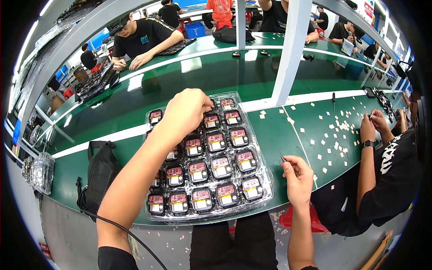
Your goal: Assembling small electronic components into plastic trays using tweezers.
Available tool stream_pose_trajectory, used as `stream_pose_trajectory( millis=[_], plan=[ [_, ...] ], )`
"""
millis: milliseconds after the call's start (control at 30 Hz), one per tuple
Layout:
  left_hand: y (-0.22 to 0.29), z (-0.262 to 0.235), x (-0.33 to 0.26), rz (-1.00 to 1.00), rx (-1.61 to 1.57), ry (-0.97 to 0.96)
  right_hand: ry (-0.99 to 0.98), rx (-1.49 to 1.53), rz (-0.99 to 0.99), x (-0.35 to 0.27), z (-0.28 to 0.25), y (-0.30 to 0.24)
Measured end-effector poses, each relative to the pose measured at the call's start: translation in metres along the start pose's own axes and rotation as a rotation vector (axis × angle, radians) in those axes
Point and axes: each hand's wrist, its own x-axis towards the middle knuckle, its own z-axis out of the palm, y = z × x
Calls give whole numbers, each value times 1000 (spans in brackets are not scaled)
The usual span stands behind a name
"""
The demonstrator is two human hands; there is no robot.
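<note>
Head view: I look down on a green workbench point(279, 135) with a clear plastic tray point(263, 198) at frame centre.
Tray: it holds rows of small black modules with red boards point(221, 165), one per pocket, filling the centre of the frame.
My left hand point(186, 110): reaches over the tray's upper part, fingers curled down onto a pocket near the top row; what they pinch is hidden, so I cannot tell the grip.
My right hand point(297, 177): rests just right of the tray, closed narrowly on thin metal tweezers point(282, 156) whose tip points up-left toward the tray edge.
Black mesh bag point(101, 173): lies left of the tray.
Small pale squares point(335, 135): scattered over the bench at right.
Co-worker: seated at right, both hands point(373, 123) together over the bench.
</note>
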Motion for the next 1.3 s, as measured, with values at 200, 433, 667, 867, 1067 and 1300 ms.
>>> stream_pose_trajectory(
  millis=[200, 433, 667, 867, 1067, 1300],
  plan=[
    [-19, -19, 4, 92, -201, 162, 7, -5, 35, 2, -2, 3],
    [-133, -17, -46, -183, -757, 565, -2, -10, 26, 5, 2, 1],
    [-178, 55, -96, -410, -874, 870, 9, -52, 50, 1, 0, -4],
    [-175, 59, -97, -371, -797, 662, -4, -22, 45, -1, 1, -3],
    [-179, 63, -103, -347, -835, 602, 21, 25, 53, -6, -1, -1],
    [-171, 63, -102, -345, -771, 602, 7, -7, 65, -4, 1, -3]
  ],
)
